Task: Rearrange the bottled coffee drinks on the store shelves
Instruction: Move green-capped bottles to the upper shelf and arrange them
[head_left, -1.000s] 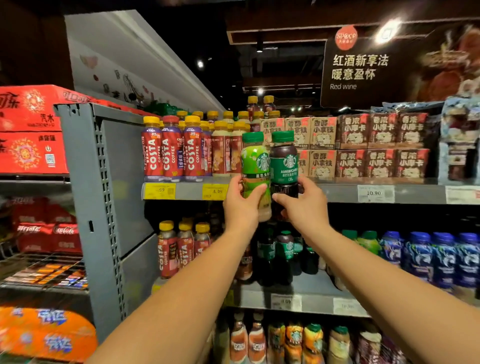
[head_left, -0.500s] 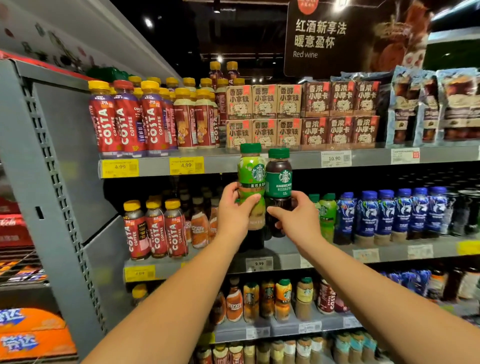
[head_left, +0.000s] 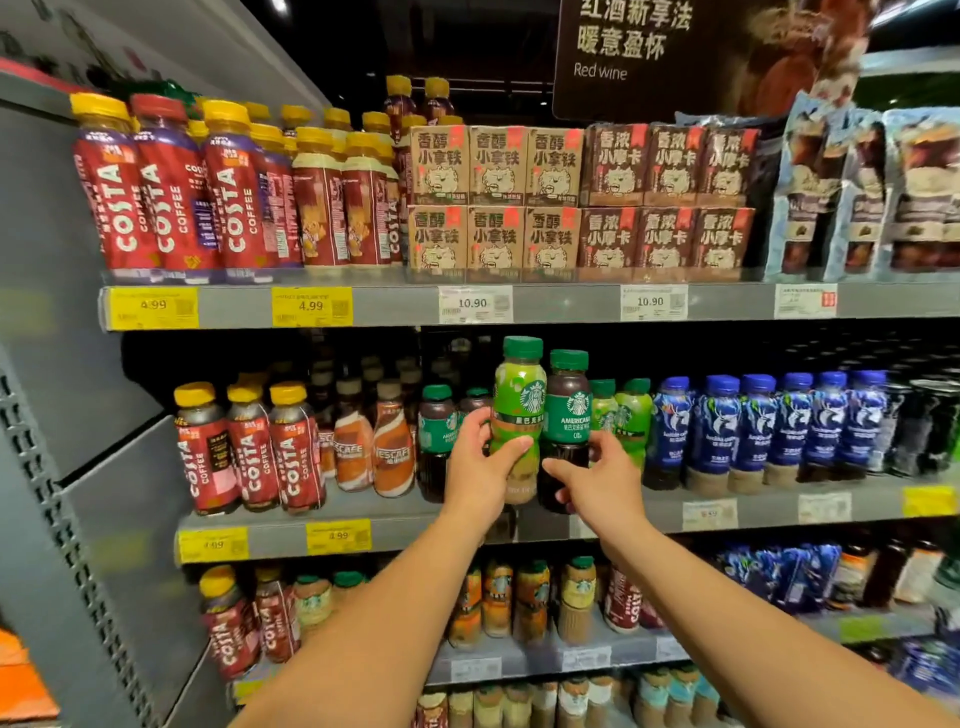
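Two bottles held side by side at the grey metal middle shelf (head_left: 405, 530) front.
Left hand (head_left: 475, 473) fingers wrap the pale-green-labelled, green-capped plastic bottle (head_left: 519, 410); right hand (head_left: 602, 478) fingers curl round the dark, green-labelled Americano bottle (head_left: 569, 415) at its 3 o'clock. Both upright, arms extended, probably to seat them in the gap between matching rows.

Grey metal shelves (head_left: 395, 307) are seen in tiers, closed at the left by a plain grey side panel (head_left: 52, 312) and a perforated upright (head_left: 31, 545). Yellow price tags (head_left: 154, 306) and white price tags (head_left: 475, 304) are fixed along the shelf edges. Overhead, a dark hanging sign (head_left: 649, 52) lettered "Red wine" is set against a black ceiling (head_left: 467, 41), where a small lamp (head_left: 278, 5) is lit.
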